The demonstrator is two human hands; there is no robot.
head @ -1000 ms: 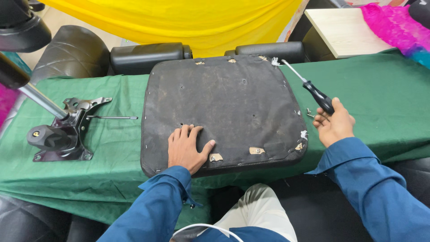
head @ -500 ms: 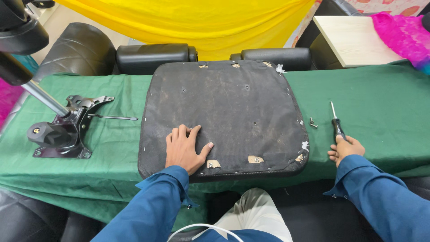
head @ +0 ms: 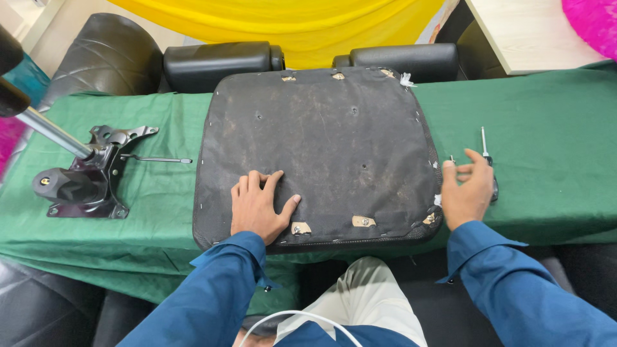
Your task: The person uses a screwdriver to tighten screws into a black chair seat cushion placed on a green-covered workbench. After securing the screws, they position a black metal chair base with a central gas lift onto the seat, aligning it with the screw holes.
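Left hand: the left hand (head: 260, 207) lies flat, palm down, on the black seat base (head: 321, 151), fingers spread and thumb out to the side; it grips nothing, it only presses on the panel near its front edge.

Right hand: the right hand (head: 467, 190) rests on the green cloth (head: 553, 154) just off the seat base's right front corner, fingers loosely curled and half open, closed on nothing. Its fingertips sit over the screwdriver (head: 486, 154); whether they touch the handle I cannot tell, since the hand hides most of it.

Screwdriver: it lies on the cloth pointing toward the far edge, its metal shaft showing beyond the fingers, near the tabletop's right front part.

Small screw: a small screw (head: 452, 159) lies on the cloth just beside the right index finger, between the seat base and the screwdriver.

Seat base: upside down in the middle of the tabletop, reaching from the front edge to the far edge, with worn patches along its front rim.

Chair mechanism: a black metal chair mechanism (head: 87, 180) with a gas cylinder (head: 48, 132) rising from it sits near the left front corner, well apart from both hands.

Behind the table: two black armrest pads (head: 222, 61) lie along the far edge, before a yellow cloth (head: 289, 26).
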